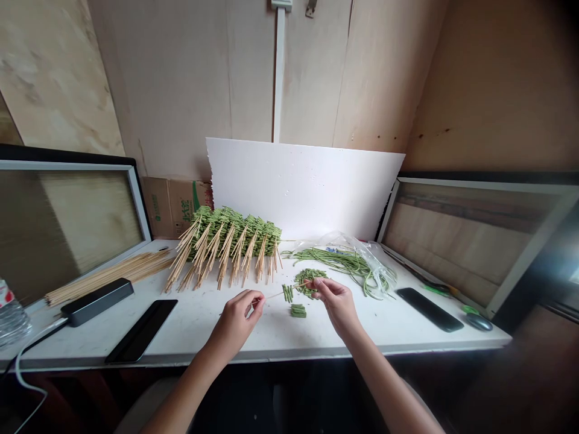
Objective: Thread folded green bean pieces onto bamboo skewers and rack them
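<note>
My left hand [239, 318] pinches the near end of a thin bamboo skewer [277, 293] that carries a few short green bean pieces [287, 292]. My right hand [335, 299] is closed on the skewer's far end, beside a loose heap of cut bean pieces [309, 281]. A small stack of cut pieces [298, 310] lies on the white table [199, 325] between my hands. Behind them lies a big pile of finished bean skewers [228, 241].
Long uncut beans [344, 262] lie on a clear plastic bag at right. Bare skewers [113, 274] lie at left by a dark power bank [97, 300] and a black phone [142, 328]. Another phone [429, 308] lies at right. A white foam board [303, 187] leans behind.
</note>
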Tool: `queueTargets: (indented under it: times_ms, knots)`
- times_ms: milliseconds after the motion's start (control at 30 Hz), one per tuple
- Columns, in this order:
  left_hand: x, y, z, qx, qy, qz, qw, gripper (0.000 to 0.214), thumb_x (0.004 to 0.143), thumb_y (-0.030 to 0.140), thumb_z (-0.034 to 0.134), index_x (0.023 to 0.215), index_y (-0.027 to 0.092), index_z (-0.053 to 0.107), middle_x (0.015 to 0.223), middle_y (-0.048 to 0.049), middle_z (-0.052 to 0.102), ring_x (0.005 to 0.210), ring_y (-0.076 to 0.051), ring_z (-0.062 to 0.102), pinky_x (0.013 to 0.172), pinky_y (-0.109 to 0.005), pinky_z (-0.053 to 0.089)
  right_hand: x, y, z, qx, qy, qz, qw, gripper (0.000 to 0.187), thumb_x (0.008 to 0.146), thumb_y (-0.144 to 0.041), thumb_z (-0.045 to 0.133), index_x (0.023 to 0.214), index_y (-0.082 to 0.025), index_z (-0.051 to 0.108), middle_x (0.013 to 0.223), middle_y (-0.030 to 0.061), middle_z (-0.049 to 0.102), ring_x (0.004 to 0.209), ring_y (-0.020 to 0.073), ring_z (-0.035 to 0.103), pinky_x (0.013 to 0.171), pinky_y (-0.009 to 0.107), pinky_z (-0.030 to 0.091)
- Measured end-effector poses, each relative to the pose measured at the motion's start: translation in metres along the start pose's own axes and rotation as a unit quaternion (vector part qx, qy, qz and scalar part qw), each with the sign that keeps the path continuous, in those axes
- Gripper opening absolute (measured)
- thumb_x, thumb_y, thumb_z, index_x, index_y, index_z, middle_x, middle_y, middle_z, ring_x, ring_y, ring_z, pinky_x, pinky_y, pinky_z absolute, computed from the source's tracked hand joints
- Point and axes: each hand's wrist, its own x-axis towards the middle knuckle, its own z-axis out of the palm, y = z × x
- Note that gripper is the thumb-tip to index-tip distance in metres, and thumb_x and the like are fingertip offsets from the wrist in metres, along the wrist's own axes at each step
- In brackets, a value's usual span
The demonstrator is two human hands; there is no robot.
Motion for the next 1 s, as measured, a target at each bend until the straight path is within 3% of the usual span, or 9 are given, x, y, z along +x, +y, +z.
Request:
queueTargets:
  times_ms: [167,300,400,567,700,767,833,933,1000]
  knots:
    - [-0.001,0.001,0.003,-0.003,0.001,0.003,1.000,0.015,0.102,0.025,0.052,0.097,0.022,0.065,0.089,-0.0027,0.068,0.075,-0.016,0.062,0.070,-0.026,0.047,-0.004,-0.002,0.005,-0.001,-0.006,0.000,1.000,0.027,0.082,-0.047,0.081,0.089,-0.022,0.083,0.095,0.0110,0.081,0.111,0.0342,0.072,0.077,0.037,0.059]
    - [-0.003,0.002,0.008,-0.008,0.003,0.006,1.000,0.015,0.102,0.025,0.052,0.097,0.022,0.066,0.089,-0.0033,0.069,0.074,-0.016,0.063,0.069,-0.026,0.047,-0.006,-0.001,0.010,0.033,0.005,0.021,0.999,0.029,0.082,-0.048,0.082,0.093,-0.021,0.083,0.109,0.0118,0.080,0.121,0.0339,0.068,0.099,0.044,0.057]
    - [-0.004,0.004,0.011,-0.016,0.007,0.007,1.000,0.015,0.102,0.026,0.052,0.096,0.021,0.066,0.088,-0.0032,0.069,0.074,-0.016,0.063,0.069,-0.026,0.048,-0.010,0.002,0.017,0.049,-0.009,0.030,0.998,0.028,0.080,-0.047,0.083,0.091,-0.021,0.083,0.108,0.0117,0.081,0.127,0.0341,0.065,0.107,0.047,0.052]
    - [-0.004,0.006,0.016,-0.017,0.014,0.006,1.000,0.017,0.101,0.027,0.053,0.093,0.020,0.066,0.083,-0.0030,0.069,0.072,-0.016,0.065,0.066,-0.025,0.049,-0.021,0.011,0.030,0.008,-0.030,0.036,0.999,0.026,0.079,-0.047,0.084,0.085,-0.022,0.083,0.098,0.0101,0.081,0.119,0.0341,0.069,0.102,0.045,0.054]
    - [-0.003,0.004,0.016,-0.037,0.042,-0.010,0.998,0.016,0.101,0.029,0.055,0.097,0.019,0.067,0.087,-0.0053,0.072,0.076,-0.017,0.069,0.068,-0.025,0.054,-0.017,0.013,0.026,-0.021,-0.035,0.031,0.999,0.033,0.083,-0.052,0.080,0.099,-0.023,0.083,0.108,0.0100,0.080,0.110,0.0319,0.071,0.094,0.045,0.058]
    - [-0.002,0.002,0.015,-0.049,0.052,-0.018,0.997,0.015,0.100,0.030,0.055,0.099,0.019,0.066,0.089,-0.0067,0.073,0.081,-0.018,0.071,0.072,-0.027,0.057,-0.011,0.013,0.017,-0.091,-0.055,-0.002,0.994,0.036,0.088,-0.054,0.073,0.107,-0.025,0.082,0.113,0.0099,0.078,0.109,0.0318,0.070,0.090,0.047,0.059]
    - [-0.001,-0.001,0.014,-0.051,0.054,-0.021,0.997,0.016,0.101,0.031,0.055,0.100,0.019,0.066,0.089,-0.0071,0.073,0.082,-0.019,0.072,0.072,-0.027,0.058,-0.006,0.017,0.006,-0.226,-0.081,-0.061,0.969,0.032,0.092,-0.052,0.068,0.108,-0.028,0.081,0.110,0.0098,0.078,0.109,0.0335,0.067,0.090,0.050,0.056]
    - [-0.001,-0.006,0.014,-0.039,0.050,-0.024,0.998,0.017,0.101,0.031,0.054,0.098,0.020,0.065,0.087,-0.0067,0.072,0.081,-0.019,0.071,0.069,-0.027,0.057,-0.003,0.028,-0.006,-0.419,-0.120,-0.141,0.889,0.021,0.092,-0.042,0.069,0.103,-0.030,0.083,0.100,0.0101,0.078,0.107,0.0363,0.061,0.090,0.052,0.050]
    - [-0.002,-0.008,0.015,-0.030,0.049,-0.026,0.998,0.016,0.101,0.031,0.053,0.097,0.020,0.065,0.087,-0.0062,0.072,0.080,-0.018,0.071,0.069,-0.026,0.056,-0.005,0.036,-0.008,-0.487,-0.143,-0.157,0.847,0.016,0.091,-0.033,0.071,0.099,-0.029,0.084,0.097,0.0102,0.077,0.105,0.0363,0.059,0.089,0.050,0.048]
